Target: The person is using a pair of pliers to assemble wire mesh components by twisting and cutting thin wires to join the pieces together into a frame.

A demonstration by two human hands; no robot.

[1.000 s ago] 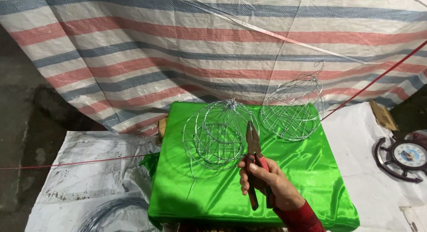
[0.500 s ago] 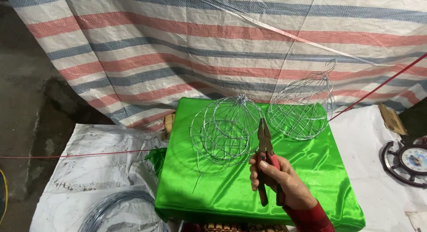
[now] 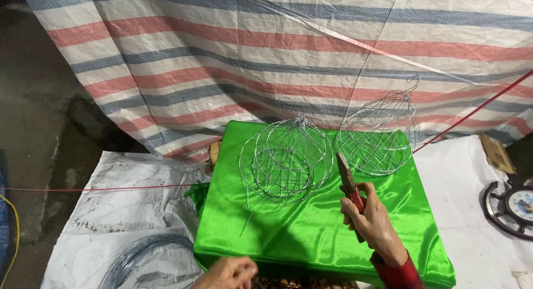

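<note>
A coil of grey wire (image 3: 141, 258) is laid on the white sheet (image 3: 111, 211) at the near left, just beside the desk (image 3: 311, 233), which is draped in bright green satin. At the near edge the left hand (image 3: 227, 273) is seen only in part, loosely curled with nothing visibly held; whether it grips anything cannot be told. A round wire frame (image 3: 286, 158) is rested on the green cover left of centre, where it is propped on its own ribs. To its right, pliers (image 3: 351, 190) with red handles are grasped by the right hand (image 3: 373, 225), tips pointed away and raised close beside that frame. A second wire frame (image 3: 383, 135) is set farther right, against the striped tarpaulin (image 3: 266, 50). A wheel-shaped clock (image 3: 513, 206) is left on the sheet at far right.
</note>
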